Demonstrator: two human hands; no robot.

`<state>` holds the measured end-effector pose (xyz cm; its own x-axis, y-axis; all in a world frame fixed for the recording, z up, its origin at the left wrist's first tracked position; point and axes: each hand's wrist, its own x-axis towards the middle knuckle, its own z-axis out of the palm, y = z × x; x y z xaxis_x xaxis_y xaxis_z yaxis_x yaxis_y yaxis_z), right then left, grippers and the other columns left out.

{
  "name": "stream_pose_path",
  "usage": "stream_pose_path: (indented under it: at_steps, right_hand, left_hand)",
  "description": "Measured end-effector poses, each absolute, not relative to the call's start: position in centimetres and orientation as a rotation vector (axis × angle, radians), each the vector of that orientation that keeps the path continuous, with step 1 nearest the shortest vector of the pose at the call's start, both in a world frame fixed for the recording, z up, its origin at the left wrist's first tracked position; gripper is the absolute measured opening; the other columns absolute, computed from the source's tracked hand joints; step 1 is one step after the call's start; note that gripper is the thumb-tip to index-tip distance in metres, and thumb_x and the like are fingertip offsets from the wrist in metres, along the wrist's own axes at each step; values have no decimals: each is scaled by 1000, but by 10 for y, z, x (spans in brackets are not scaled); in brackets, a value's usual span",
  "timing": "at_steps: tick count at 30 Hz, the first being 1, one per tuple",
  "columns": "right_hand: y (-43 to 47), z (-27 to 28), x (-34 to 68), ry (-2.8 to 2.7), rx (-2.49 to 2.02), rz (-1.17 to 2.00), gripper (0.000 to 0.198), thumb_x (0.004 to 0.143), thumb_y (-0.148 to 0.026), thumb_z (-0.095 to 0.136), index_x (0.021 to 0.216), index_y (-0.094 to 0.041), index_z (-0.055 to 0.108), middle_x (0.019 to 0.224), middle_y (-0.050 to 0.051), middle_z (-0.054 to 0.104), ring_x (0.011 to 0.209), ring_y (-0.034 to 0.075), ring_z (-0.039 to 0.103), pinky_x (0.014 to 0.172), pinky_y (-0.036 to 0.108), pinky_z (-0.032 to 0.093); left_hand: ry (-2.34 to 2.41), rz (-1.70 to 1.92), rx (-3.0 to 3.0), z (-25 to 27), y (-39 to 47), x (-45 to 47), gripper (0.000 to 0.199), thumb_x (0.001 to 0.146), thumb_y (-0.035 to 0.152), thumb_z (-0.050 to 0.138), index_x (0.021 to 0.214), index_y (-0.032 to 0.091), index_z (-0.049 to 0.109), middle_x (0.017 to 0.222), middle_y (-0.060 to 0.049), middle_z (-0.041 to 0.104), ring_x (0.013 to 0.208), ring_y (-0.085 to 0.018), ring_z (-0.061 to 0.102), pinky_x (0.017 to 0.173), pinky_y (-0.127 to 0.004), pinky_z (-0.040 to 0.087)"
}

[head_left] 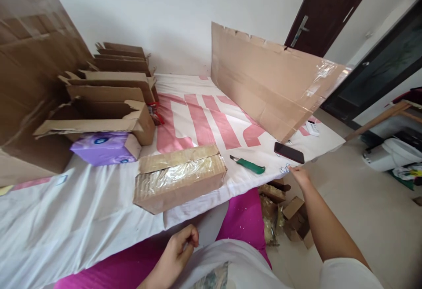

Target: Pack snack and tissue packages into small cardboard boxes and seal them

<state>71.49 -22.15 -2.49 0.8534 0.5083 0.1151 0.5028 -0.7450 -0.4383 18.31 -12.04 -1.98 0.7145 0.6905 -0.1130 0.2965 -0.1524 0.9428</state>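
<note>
My left hand [184,244] rests in front of my body, below the table edge, its fingers curled in with nothing seen in them. At the right edge of the table, my right hand [299,175] has its fingers pressed together at some small blue-and-white pieces [284,169], too small to name. Just beyond it lies a black phone [289,152]. A green utility knife [249,165] with its blade out lies left of the phone. Between my hands and the wall sits a closed cardboard box [180,179] sealed with clear tape.
Several open cardboard boxes [108,91] stand in a row at the left, with a purple pack [103,149] before them. A large cardboard sheet [263,78] stands at the back right. Cardboard scraps [296,218] lie on the floor. A white bucket [392,155] is at the right.
</note>
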Motion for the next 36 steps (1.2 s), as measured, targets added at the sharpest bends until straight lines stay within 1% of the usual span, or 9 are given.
stream_pose_path:
  at_steps: [3, 5, 11, 14, 17, 19, 26, 31, 36]
  right_hand:
    - [-220, -11, 707, -624, -2578, -40, 26, 86, -39, 60, 91, -14, 64, 78, 6, 65, 69, 20, 60, 65, 37, 51]
    - [-213, 1, 697, -643, -2524, -105, 28, 84, -39, 53, 87, -13, 64, 70, 8, 64, 64, 22, 58, 63, 38, 48]
    - [-156, 31, 633, -1098, -2192, -92, 40, 82, -50, 45, 91, -17, 65, 83, 9, 69, 73, 21, 60, 71, 33, 47]
    - [-120, 33, 586, -1463, -2035, -1, 38, 85, -51, 49, 95, -19, 68, 95, 8, 70, 86, 22, 62, 80, 33, 48]
    - [-94, 25, 547, -1870, -2039, 30, 36, 85, -40, 57, 112, -19, 67, 110, 11, 68, 104, 26, 59, 91, 37, 45]
    - [-85, 17, 534, -1978, -2126, 14, 41, 83, -33, 60, 121, -18, 64, 112, 13, 66, 105, 28, 58, 92, 40, 44]
    - [-71, 9, 546, -1980, -2144, -22, 37, 88, -19, 43, 118, -16, 65, 103, 12, 68, 96, 24, 63, 86, 37, 49]
    - [-47, 69, 531, -1851, -1807, -257, 38, 92, -23, 36, 123, -17, 57, 103, 11, 70, 86, 24, 68, 73, 37, 54]
    - [-34, 143, 447, -2321, -1323, -154, 44, 94, -12, 35, 134, -23, 50, 116, 7, 67, 102, 20, 66, 86, 33, 54]
  left_hand:
    - [774, 412, 1789, -7, -121, 174, 5, 77, 22, 54, 73, 20, 55, 69, 0, 60, 64, -15, 53, 57, -23, 42]
    - [758, 568, 1811, 4, -118, 163, 9, 82, 26, 57, 74, 21, 55, 68, -1, 60, 62, -14, 54, 56, -23, 44]
    - [789, 1531, 1894, 45, -85, 133, 8, 92, 23, 51, 86, 20, 57, 68, -2, 59, 65, -16, 59, 60, -29, 48]
    - [924, 1782, 2156, 68, -66, 138, 5, 89, 18, 55, 89, 19, 61, 78, -4, 62, 76, -18, 60, 69, -33, 50]
    - [1028, 1682, 2501, 75, -56, 150, 22, 85, 14, 60, 107, 19, 63, 103, -10, 65, 102, -25, 59, 88, -40, 49]
    - [1036, 1528, 2643, 70, -53, 158, 32, 87, 14, 59, 118, 20, 59, 114, -11, 64, 113, -27, 54, 95, -43, 46]
    - [1020, 1636, 2623, 34, -47, 168, 31, 89, 13, 55, 118, 22, 58, 105, -9, 64, 110, -25, 53, 97, -44, 42]
    - [990, 1740, 2570, 29, -47, 171, 30, 88, 13, 54, 117, 19, 59, 104, -10, 63, 111, -25, 52, 98, -46, 41]
    - [992, 1769, 2559, 28, -47, 173, 31, 88, 13, 52, 117, 19, 59, 104, -10, 63, 112, -26, 51, 98, -46, 40]
